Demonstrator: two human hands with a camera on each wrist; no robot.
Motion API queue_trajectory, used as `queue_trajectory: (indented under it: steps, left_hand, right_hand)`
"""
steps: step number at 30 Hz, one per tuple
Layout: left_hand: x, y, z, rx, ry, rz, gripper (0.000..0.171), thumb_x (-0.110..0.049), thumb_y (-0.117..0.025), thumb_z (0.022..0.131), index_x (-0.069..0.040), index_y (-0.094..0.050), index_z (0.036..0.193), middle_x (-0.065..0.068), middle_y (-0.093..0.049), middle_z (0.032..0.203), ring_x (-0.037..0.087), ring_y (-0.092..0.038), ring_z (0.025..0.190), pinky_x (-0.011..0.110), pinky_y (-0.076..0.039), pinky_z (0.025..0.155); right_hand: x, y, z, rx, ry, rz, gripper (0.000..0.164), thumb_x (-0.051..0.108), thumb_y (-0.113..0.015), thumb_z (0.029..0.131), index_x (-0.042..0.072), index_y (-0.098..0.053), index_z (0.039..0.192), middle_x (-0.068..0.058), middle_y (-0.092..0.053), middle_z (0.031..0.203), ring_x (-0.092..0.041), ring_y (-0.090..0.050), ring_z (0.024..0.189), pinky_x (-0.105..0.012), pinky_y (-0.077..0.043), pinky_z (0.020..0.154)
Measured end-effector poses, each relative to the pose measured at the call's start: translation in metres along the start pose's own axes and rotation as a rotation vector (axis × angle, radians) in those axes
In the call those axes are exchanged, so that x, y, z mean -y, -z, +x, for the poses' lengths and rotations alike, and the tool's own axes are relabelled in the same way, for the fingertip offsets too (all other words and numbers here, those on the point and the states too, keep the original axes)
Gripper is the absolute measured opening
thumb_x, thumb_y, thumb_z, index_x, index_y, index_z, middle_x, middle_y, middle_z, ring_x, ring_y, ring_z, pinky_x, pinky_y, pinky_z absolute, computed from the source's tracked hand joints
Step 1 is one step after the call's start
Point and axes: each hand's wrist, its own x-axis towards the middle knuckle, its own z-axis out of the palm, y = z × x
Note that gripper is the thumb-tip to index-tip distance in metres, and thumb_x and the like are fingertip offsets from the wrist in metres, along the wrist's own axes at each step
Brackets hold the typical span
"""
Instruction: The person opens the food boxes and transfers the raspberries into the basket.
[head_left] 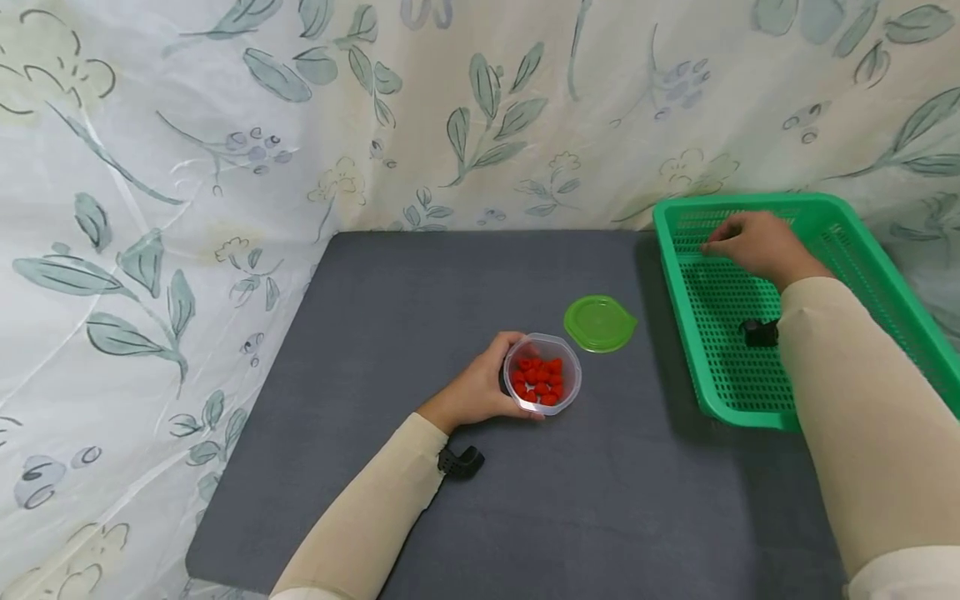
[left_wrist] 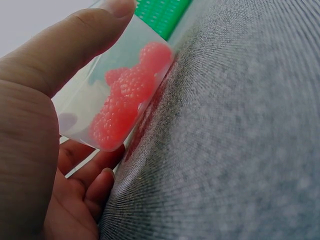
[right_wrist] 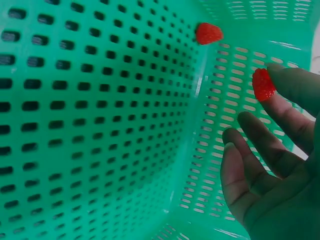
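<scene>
My left hand [head_left: 483, 385] grips a clear plastic tub [head_left: 573, 377] on the table, thumb on one side and fingers around the other. Several red raspberries [head_left: 542, 388] lie at the tub's bottom; the left wrist view shows them through its wall. Over the far left part of a green plastic basket [head_left: 686, 333], my right hand [head_left: 761, 246] pinches one raspberry [right_wrist: 263, 85] between thumb and index finger, the other fingers loosely bent. A second raspberry [right_wrist: 208, 33] lies inside the basket near a corner, as the right wrist view shows.
A green lid [head_left: 599, 323] with a tab lies flat on the dark grey table [head_left: 420, 308], between tub and basket. The basket's raised, slotted walls stand at the table's right side. A floral-patterned sheet [head_left: 480, 125] hangs behind and to the left.
</scene>
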Motion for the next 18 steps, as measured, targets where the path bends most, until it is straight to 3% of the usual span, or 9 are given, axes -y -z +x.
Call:
queue_trajectory:
  steps: [18]
  left_hand:
    - [-0.0017,-0.0010,0.0008,-0.007,0.002,-0.017,0.101,-0.013,-0.106,0.073,-0.015,-0.043,0.152,0.000,-0.060,0.144,0.012,-0.056,0.132,0.034,-0.044,0.115]
  right_hand:
    - [0.0005,-0.0032,0.0038,0.012,-0.006,0.007,0.054,0.038,-0.056,0.114,-0.011,-0.058,0.137,-0.039,-0.046,0.146,-0.061,-0.043,0.131,-0.077,-0.039,0.099]
